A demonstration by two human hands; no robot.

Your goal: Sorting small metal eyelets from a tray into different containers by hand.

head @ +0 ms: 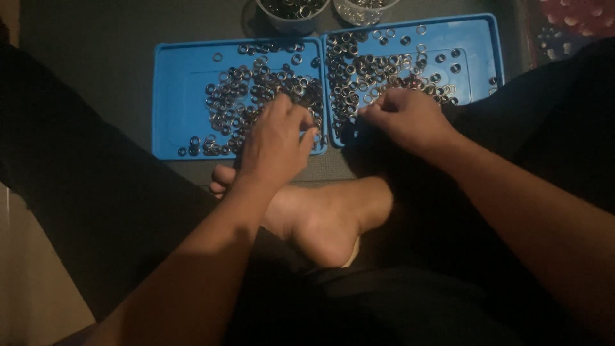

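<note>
Packages: none in sight.
Labels: none on the trays or cups that I can make out.
Signs: none.
Screens: none.

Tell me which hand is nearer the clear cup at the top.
Right. The right hand rests on the right tray, just below the clear cup; the left hand is over the left tray, farther off.
</note>
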